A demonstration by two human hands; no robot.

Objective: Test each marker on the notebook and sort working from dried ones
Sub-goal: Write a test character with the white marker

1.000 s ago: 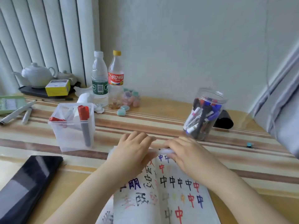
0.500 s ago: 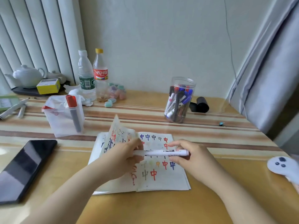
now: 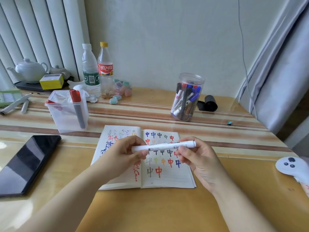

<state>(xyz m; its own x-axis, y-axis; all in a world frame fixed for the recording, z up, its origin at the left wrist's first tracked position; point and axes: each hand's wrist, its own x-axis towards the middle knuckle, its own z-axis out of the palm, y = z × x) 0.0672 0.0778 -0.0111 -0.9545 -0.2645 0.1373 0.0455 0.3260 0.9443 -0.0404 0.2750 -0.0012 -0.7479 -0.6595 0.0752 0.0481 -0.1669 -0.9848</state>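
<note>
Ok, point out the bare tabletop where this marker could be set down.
Free: the strip between the notebook and the round jar; the near edge in front of the notebook; the patch between the notebook and the white controller. Crowded: the far left, with bottles, teapot and square bin; the phone fills the near left.

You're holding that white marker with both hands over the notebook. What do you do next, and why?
Probably pull the cap off. Both the left hand and the right hand grip the white marker level above the open notebook, and no tip shows, so it seems still capped. The page has bare space below the test marks for trying it.
</note>
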